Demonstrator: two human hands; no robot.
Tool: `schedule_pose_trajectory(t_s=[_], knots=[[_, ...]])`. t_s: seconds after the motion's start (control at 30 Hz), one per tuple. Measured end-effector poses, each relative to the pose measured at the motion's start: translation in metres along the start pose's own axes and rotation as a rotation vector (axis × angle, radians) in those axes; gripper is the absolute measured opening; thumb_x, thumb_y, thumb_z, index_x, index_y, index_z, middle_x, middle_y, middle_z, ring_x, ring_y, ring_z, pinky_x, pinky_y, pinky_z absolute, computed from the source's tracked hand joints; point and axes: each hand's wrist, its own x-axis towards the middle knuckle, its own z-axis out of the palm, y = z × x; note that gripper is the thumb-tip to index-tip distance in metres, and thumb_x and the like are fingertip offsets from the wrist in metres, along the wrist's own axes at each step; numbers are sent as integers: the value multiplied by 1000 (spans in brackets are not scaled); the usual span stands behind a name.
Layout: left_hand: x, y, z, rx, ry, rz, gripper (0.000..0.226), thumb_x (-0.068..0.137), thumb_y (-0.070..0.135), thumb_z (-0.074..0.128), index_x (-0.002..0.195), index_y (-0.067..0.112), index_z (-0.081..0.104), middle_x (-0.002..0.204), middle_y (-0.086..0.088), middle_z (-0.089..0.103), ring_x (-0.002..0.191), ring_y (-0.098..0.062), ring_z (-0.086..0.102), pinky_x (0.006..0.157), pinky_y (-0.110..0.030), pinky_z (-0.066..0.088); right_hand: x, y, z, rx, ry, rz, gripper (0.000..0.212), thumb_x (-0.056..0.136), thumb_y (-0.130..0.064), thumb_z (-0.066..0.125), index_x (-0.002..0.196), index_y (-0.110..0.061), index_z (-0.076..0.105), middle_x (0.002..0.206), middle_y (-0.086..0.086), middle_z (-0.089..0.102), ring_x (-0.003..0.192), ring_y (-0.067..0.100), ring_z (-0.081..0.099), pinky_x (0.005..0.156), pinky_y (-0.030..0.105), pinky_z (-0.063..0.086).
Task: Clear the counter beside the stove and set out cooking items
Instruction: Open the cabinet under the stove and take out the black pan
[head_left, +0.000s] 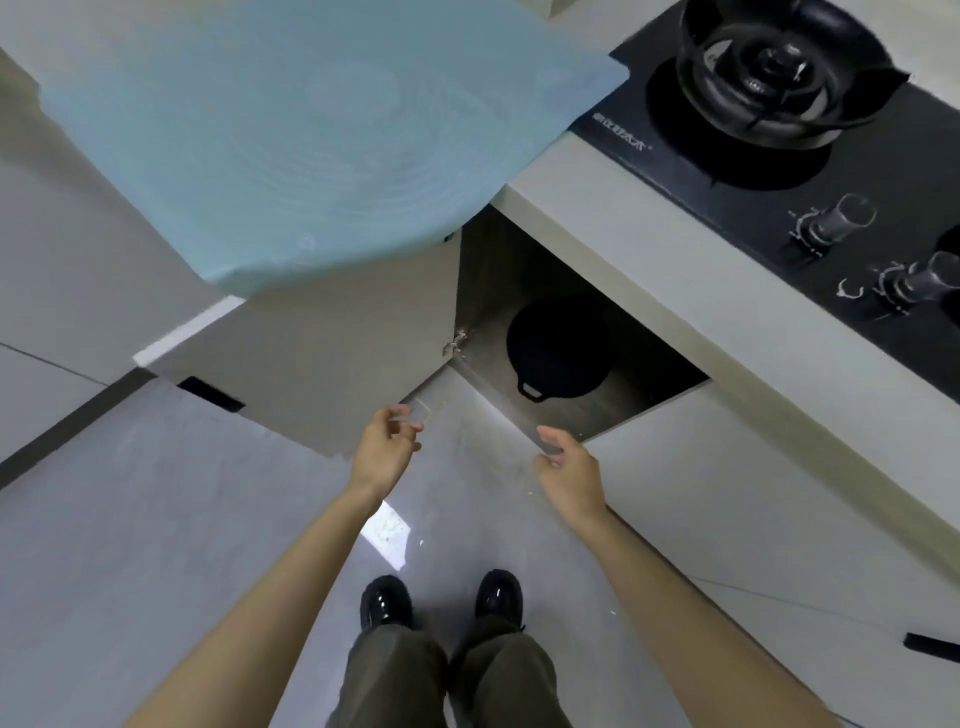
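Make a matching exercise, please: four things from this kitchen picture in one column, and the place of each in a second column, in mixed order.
Things
1. blue mat
2. black pan
3. control knobs
4. black shoes

Places
a. on the floor
b. on the counter, beside the stove
c. inside the open cabinet
d. on the front part of the stove

Pairs: 1-b, 2-c, 3-d, 4-a
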Motion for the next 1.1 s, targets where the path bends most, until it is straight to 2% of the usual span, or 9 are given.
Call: schedule_pose_trajectory(t_s=[0.13, 0.23, 0.33, 0.43, 0.53, 0.63, 0.7, 0.93, 1.1], knots=[[51, -33, 42, 67, -96, 53, 24, 96, -1, 36, 114, 11, 48, 103, -6, 59, 90, -23, 56, 66, -17, 43, 53, 49, 21, -2, 14, 35, 43, 94, -7, 49, 136, -16, 51, 134, 6, 56, 117, 21, 56, 91, 28, 48], [95, -66, 67, 129, -149, 86, 32, 94, -2, 35, 119, 12, 49, 103, -6, 61, 85, -20, 57, 68, -20, 45, 96, 84, 46, -22, 33, 48, 43, 93, -6, 49, 136, -13, 51, 133, 7, 57, 111, 18, 57, 87, 22, 44], [154, -102, 95, 179, -211, 125, 37, 94, -1, 37, 126, 15, 48, 101, -3, 61, 90, -21, 58, 69, -22, 45, 154, 122, 74, -41, 92, 22, 43, 93, -6, 48, 135, -14, 52, 125, 9, 63, 112, 24, 61, 93, 31, 49], [200, -126, 119, 224, -259, 163, 38, 95, 0, 38, 128, 14, 49, 104, -4, 60, 95, -22, 57, 69, -20, 44, 199, 150, 97, -96, 150, 3, 44, 94, -9, 47, 136, -17, 52, 108, 8, 66, 108, 29, 63, 89, 35, 51], [244, -149, 142, 245, -287, 214, 36, 96, 5, 39, 130, 15, 49, 105, 0, 61, 103, -23, 58, 79, -26, 44, 245, 180, 119, -208, 189, -20, 45, 94, -10, 45, 138, -21, 50, 122, 8, 63, 110, 27, 60, 86, 33, 47], [283, -168, 164, 243, -309, 240, 37, 96, 6, 38, 130, 13, 49, 107, -1, 61, 97, -20, 58, 76, -25, 44, 292, 207, 138, -255, 213, -46, 47, 92, -7, 44, 137, -21, 50, 137, 4, 53, 120, 25, 54, 94, 34, 46], [304, -177, 176, 190, -313, 223, 34, 98, 6, 41, 130, 13, 49, 109, -2, 61, 94, -19, 59, 74, -23, 47, 320, 223, 148, -269, 214, -72, 47, 92, -6, 44, 137, -19, 49, 141, 4, 49, 125, 25, 50, 100, 35, 43], [358, -211, 200, 127, -339, 225, 31, 99, 11, 45, 129, 15, 51, 117, -6, 60, 102, -21, 61, 87, -33, 47, 398, 270, 178, -486, 151, -177, 63, 89, -1, 42, 148, -20, 33, 153, -5, 34, 133, 22, 31, 111, 37, 33], [375, -223, 198, 118, -320, 234, 31, 99, 8, 45, 129, 15, 51, 112, -3, 60, 95, -19, 60, 87, -33, 47, 425, 279, 190, -599, 167, -179, 67, 89, 1, 44, 150, -20, 27, 156, -7, 28, 131, 25, 29, 107, 34, 32]])
